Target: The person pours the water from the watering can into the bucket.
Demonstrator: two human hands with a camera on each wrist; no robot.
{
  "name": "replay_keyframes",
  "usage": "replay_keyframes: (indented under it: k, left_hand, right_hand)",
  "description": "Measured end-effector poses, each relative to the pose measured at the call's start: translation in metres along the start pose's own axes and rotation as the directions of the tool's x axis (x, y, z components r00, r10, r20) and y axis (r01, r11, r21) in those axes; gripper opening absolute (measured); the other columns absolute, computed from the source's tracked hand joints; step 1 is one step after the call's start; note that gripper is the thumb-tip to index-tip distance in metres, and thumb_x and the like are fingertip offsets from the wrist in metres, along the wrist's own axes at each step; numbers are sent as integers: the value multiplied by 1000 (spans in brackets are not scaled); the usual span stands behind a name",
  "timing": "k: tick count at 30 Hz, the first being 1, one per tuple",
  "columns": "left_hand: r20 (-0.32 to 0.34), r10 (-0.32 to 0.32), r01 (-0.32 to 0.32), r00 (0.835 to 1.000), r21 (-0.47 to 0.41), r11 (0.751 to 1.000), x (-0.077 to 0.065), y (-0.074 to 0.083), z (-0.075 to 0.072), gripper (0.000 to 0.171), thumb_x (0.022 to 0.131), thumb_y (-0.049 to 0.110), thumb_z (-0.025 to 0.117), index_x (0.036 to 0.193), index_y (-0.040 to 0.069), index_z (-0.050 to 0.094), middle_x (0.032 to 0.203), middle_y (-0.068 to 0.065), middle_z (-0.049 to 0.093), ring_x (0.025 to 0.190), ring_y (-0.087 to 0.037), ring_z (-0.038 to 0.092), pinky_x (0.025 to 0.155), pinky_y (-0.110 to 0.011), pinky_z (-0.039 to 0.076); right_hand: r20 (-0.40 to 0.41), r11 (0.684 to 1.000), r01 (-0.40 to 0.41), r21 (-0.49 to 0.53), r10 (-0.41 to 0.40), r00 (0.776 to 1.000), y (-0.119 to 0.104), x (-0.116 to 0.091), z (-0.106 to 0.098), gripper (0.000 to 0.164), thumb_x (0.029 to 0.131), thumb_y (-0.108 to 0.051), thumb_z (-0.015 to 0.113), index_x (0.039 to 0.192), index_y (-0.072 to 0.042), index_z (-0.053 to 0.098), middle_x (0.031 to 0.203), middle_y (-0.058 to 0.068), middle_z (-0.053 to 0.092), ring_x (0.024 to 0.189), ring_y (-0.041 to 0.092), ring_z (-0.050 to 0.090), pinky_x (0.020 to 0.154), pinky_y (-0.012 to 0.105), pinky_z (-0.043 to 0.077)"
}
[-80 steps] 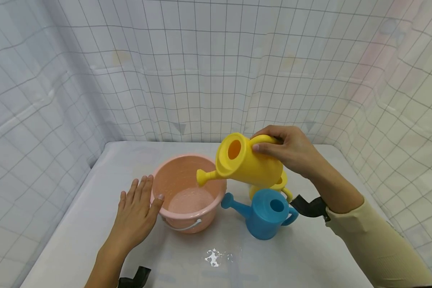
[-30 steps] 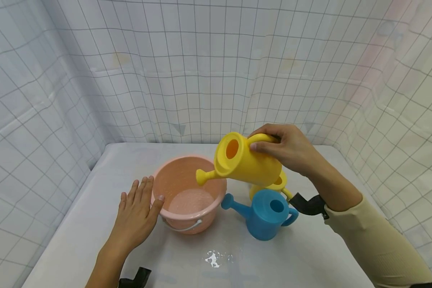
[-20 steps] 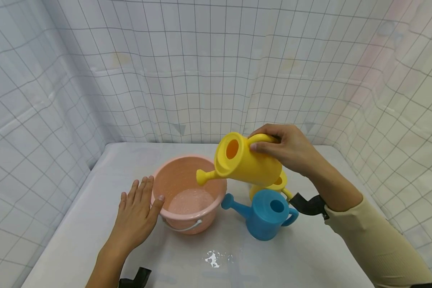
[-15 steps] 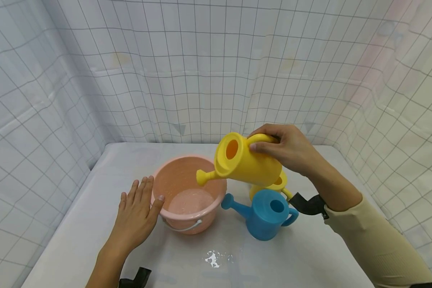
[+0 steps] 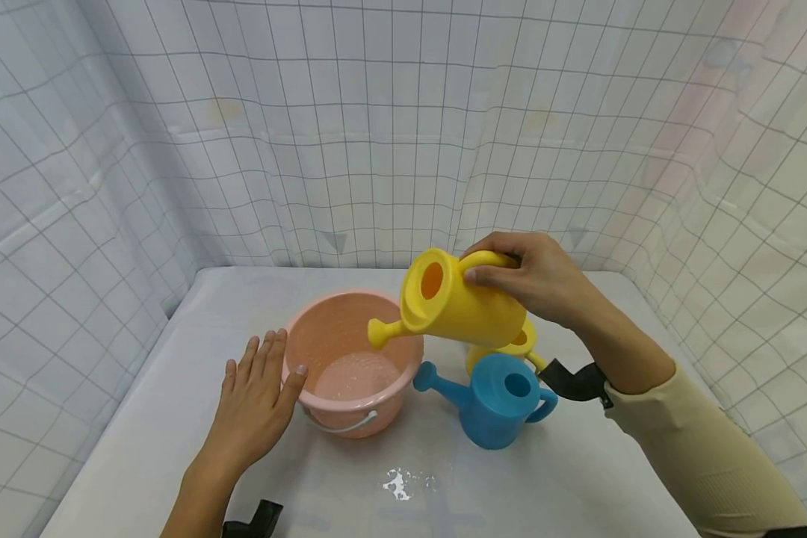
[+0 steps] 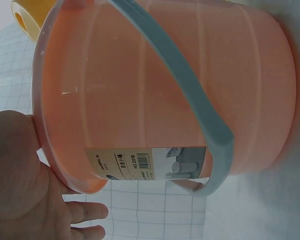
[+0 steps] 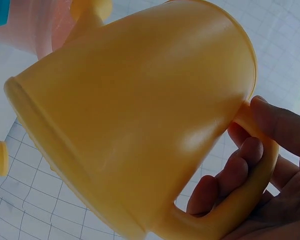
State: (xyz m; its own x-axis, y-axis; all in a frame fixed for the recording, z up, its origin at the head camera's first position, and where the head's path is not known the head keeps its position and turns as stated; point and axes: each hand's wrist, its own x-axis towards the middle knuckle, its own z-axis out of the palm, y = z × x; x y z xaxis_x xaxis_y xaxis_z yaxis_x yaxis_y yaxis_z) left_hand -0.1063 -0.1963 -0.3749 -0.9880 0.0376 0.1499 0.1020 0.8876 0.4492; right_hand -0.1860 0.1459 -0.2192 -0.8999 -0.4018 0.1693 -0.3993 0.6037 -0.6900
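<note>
My right hand (image 5: 534, 273) grips the handle of a yellow watering can (image 5: 467, 310), fingers curled through the loop in the right wrist view. The can is tilted, its spout (image 5: 385, 331) over the pink bucket (image 5: 390, 400). Straight fingers and thumb of my left hand (image 5: 258, 396) lie against the bucket's left rim. Water drops and ripples show on the bucket's bottom. In the left wrist view the bucket wall (image 6: 165, 75) carries a paper label (image 6: 145, 163) and a grey handle (image 6: 190, 95).
A blue watering can (image 5: 494, 403) stands right of the bucket, its spout close to the bucket wall. Behind it is a second yellow watering can (image 5: 521, 344), partly hidden. A small puddle (image 5: 398, 483) lies on the white table (image 5: 511, 493). Checked curtains (image 5: 403, 149) surround the table.
Both hands stay nearly in place. The yellow can in my right hand has shifted very slightly left since the oldest frame and remains tilted over the bucket.
</note>
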Motion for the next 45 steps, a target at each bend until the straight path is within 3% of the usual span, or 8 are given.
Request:
replay_keyframes:
  k: [45]
  left_hand:
    - [1,2,-2,1000,-11,1000,0,0,0,69,100,51,27,153,12,4,158,-20,11,148,-38,-2,112,-66,-3]
  right_hand:
    - [30,998,44,-54,-42,999,-6,4,4,21,88,-31,66,106,-20,68,104,0,67,88,20,58,77,31,52]
